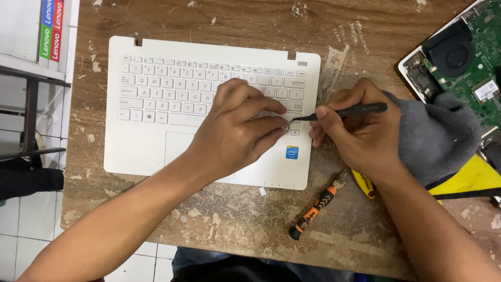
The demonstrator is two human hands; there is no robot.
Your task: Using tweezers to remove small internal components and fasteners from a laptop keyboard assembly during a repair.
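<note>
- Forearms are entering from the bottom edge, nearest the camera, both reaching up onto the desk (156,230).
- Desk is a worn wooden top, scratched and flaking with pale paint patches; white floor tiles are showing at the left, with a dark metal shelf frame beside it.
- White laptop keyboard deck (156,151) is lying flat on the desk, keys up, touchpad toward the person.
- Open laptop chassis (469,47) with green board and black fan is sitting at the top right corner, well apart from the deck.
- Grey cloth (438,136) is bunching just beside the right wrist, over a yellow item.
- Left hand (235,130) is pressing down on the lower right keys, fingers curled, thumb and forefinger pinching at one small key (287,124).
- Right hand (355,130) is closed, gripping black tweezers (349,111) like a pen, tip touching that same key at the left fingertips.
- Orange-black screwdriver (313,211) is lying loose on the desk near the deck's front edge, untouched.
- Risk, as a judgement: the tweezer tip is working right against the left fingertips, so a slip could jab skin or scratch neighbouring keys; too much prying could snap the keycap clip; a freed cap could flick off onto the cluttered desk or the floor.
</note>
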